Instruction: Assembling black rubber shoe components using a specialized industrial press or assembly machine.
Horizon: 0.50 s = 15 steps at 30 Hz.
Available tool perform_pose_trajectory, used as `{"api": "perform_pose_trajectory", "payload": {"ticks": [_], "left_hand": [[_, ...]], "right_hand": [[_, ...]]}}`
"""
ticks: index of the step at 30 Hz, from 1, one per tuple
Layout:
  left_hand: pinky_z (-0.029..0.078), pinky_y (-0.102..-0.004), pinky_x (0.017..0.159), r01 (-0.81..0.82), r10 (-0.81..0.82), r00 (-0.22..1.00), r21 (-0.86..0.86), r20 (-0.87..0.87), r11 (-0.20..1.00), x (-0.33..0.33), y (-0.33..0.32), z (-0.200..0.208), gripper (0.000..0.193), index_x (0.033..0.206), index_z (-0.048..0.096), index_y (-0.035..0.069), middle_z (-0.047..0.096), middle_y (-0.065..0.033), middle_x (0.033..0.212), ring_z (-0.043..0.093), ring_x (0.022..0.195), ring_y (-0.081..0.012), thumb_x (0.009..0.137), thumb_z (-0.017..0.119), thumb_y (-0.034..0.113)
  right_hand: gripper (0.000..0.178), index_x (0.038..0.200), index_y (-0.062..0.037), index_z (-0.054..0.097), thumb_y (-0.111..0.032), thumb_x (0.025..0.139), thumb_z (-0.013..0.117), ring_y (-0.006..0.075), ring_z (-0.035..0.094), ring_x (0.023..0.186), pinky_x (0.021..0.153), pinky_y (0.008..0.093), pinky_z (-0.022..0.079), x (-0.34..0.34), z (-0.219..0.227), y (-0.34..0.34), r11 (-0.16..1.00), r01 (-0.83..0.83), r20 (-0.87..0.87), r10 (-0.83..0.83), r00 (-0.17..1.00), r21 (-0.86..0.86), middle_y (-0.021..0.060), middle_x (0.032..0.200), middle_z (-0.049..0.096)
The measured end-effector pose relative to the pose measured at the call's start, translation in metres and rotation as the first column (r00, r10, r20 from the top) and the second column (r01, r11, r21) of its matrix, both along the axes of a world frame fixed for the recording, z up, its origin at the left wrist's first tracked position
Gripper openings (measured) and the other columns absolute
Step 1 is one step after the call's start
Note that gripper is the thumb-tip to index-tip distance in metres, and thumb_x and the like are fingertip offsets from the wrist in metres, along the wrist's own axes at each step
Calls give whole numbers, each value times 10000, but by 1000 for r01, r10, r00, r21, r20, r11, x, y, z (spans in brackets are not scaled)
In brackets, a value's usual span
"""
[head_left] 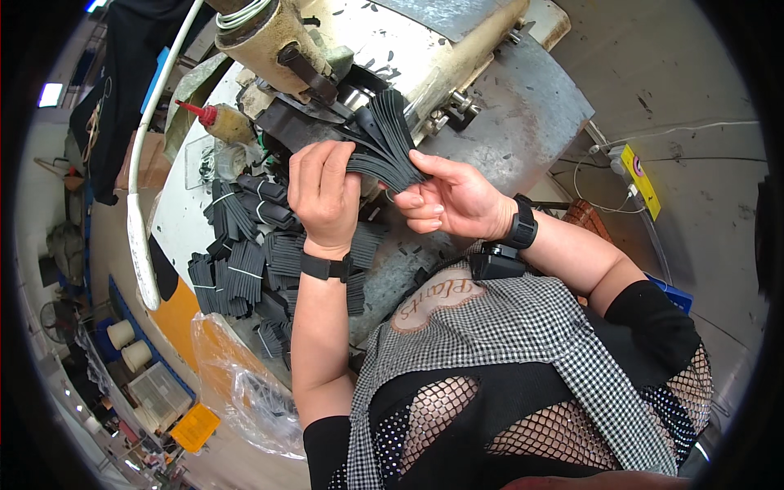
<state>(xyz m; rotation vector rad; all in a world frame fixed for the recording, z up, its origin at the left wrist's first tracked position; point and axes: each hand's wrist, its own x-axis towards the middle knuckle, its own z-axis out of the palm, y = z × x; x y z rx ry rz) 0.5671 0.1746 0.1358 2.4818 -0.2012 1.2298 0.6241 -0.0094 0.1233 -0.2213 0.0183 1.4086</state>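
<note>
A fanned bundle of dark grey strips (390,131) is spread between my two hands in front of the machine head. My left hand (322,192) is closed with its fingertips on the left end of the strips. My right hand (453,196) pinches the bundle's lower right end between thumb and fingers. The strips splay into two groups, one pointing up and one bending left. Below my left hand lies a pile of similar strip bundles (241,273), several bound with thin pale ties. Part of that pile is hidden behind my left wrist.
A cream industrial machine (273,49) stands just beyond the strips, with dark scraps on its bed. To its right is a grey metal plate (523,106). A red-tipped bottle (224,122), a white lamp arm (140,237) and a clear plastic bag (253,400) are at the left.
</note>
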Motion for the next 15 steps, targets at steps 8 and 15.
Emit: {"api": "perform_pose_trajectory", "payload": {"ticks": [8, 15], "left_hand": [[501, -377, 727, 21, -22, 1000, 28, 10, 999, 1, 1, 1, 389, 949, 675, 43, 618, -79, 905, 596, 831, -281, 584, 622, -81], [485, -373, 723, 13, -14, 1000, 41, 22, 999, 3, 1, 0, 386, 944, 676, 51, 618, -69, 898, 595, 820, -270, 582, 615, -68]], "right_hand": [[523, 1165, 48, 514, -418, 1016, 330, 67, 312, 515, 533, 238, 303, 1, 0, -1, 1000, 1, 2, -1, 1000, 2, -9, 729, 479], [510, 1152, 44, 519, -414, 1012, 343, 65, 313, 519, 531, 235, 300, 1, 1, -1, 1000, 10, 14, -10, 1000, 7, -9, 734, 486]]}}
